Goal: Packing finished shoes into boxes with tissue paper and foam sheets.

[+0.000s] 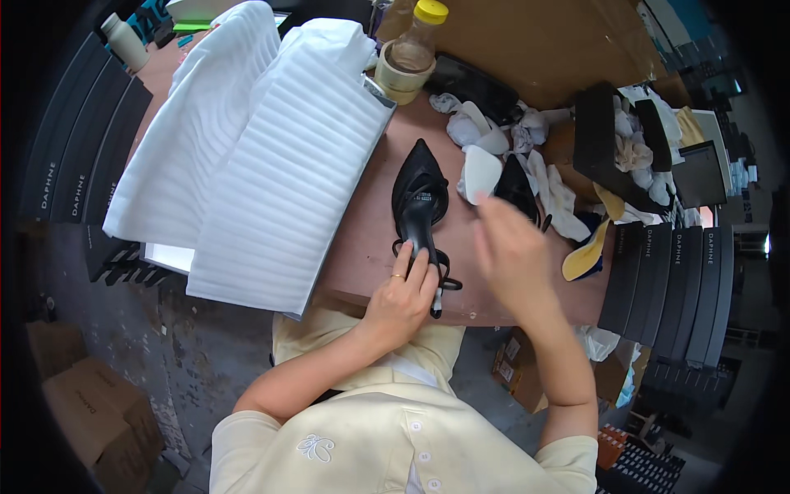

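A black pointed-toe heeled shoe lies on the pinkish tabletop, its toe pointing away from me and its thin straps near the heel. My left hand grips it at the back, fingers on the insole; the thumb is hidden. Right of it, my right hand is raised and blurred, its fingers closed. Something small and dark shows at the fingertips, too smeared to name. Just beyond that hand lie a white pad and a second black pointed shoe, partly covered by the hand.
An open box topped with white ribbed wrapping takes up the left side. Behind stand a yellow-capped bottle and tape rolls. Crumpled paper and a black box of stuffing crowd the right. Dark shoeboxes flank the table.
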`<state>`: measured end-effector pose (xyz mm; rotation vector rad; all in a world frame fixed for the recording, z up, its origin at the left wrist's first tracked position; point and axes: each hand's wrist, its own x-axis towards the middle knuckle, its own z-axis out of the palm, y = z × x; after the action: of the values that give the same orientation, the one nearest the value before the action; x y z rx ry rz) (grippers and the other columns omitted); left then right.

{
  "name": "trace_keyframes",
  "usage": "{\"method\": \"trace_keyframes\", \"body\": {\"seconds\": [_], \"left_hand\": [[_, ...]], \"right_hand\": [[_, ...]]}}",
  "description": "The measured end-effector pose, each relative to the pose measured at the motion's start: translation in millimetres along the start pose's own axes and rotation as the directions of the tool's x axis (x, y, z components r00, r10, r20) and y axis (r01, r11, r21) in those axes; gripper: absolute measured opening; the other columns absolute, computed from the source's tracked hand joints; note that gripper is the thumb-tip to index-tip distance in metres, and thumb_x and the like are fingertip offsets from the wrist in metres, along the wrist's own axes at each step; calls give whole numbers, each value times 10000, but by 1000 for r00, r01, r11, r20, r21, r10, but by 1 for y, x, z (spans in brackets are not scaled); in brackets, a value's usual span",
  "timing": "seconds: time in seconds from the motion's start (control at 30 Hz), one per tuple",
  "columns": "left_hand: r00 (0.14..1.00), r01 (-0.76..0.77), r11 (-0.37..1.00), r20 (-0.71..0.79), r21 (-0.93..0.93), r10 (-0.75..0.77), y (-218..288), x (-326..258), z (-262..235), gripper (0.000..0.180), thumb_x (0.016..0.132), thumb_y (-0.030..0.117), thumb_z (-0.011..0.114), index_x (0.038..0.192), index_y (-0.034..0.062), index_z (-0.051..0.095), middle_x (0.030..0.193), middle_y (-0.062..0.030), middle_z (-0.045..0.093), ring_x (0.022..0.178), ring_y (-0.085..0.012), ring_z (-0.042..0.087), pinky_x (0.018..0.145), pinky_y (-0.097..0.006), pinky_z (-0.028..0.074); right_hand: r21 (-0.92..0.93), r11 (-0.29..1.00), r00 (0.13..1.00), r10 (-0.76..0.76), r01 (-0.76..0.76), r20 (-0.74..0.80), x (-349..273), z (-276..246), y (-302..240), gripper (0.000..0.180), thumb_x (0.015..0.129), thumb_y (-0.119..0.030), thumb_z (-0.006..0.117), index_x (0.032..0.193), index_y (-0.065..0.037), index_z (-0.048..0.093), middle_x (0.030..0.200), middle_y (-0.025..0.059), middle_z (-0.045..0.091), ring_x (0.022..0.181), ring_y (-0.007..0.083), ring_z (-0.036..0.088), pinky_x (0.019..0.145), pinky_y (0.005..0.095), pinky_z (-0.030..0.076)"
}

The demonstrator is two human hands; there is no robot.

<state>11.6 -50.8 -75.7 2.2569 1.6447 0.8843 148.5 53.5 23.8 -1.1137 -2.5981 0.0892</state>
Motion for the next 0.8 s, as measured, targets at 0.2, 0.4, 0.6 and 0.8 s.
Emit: {"method": "trace_keyframes", "body": {"seconds": [0.2, 0.4, 0.6, 0.8], "left_hand": [[989, -98, 992, -124, -83, 87, -12, -6, 9, 613, 524, 249, 725, 1070, -5, 610, 1135, -162, 555, 1140, -364, 467, 773, -454, 384], [980, -73, 991, -193, -112, 50, -19, -17, 34, 591, 606, 298, 710, 1131, 47, 606, 1239, -139, 531, 1171, -329, 457, 804, -408, 413], [969, -86, 993, -240, -78, 65, -20, -21, 43, 505, 692, 330, 638, 1123, 67, 612, 1269, -114, 523, 1177, -310, 431, 787, -395, 444], [970, -114, 991, -225, -75, 95, -23, -18, 44, 581, 640, 342, 676, 1142, 63, 590, 1221, -124, 526, 1152, -315, 425, 834, -448, 397]], "right_hand": [[-37, 999, 991, -35, 40, 126, 12, 108, -8, 618, 893, -390, 510, 1110, 189, 516, 1110, 348, 541, 1044, 416, 544, 957, 420, 393], [-10, 938, 800, 302, -347, 518, 59, 115, -15, 744, 827, -560, 470, 993, 152, 607, 1115, 294, 560, 1032, 369, 547, 952, 403, 380], [-12, 953, 839, 272, -302, 472, 54, 122, -11, 765, 818, -571, 461, 1037, 149, 592, 1131, 289, 556, 1088, 364, 515, 977, 407, 358], [0, 979, 869, 183, -206, 460, 49, 116, -9, 778, 813, -556, 495, 1075, 175, 536, 1167, 338, 510, 1121, 410, 486, 1004, 438, 336]]}}
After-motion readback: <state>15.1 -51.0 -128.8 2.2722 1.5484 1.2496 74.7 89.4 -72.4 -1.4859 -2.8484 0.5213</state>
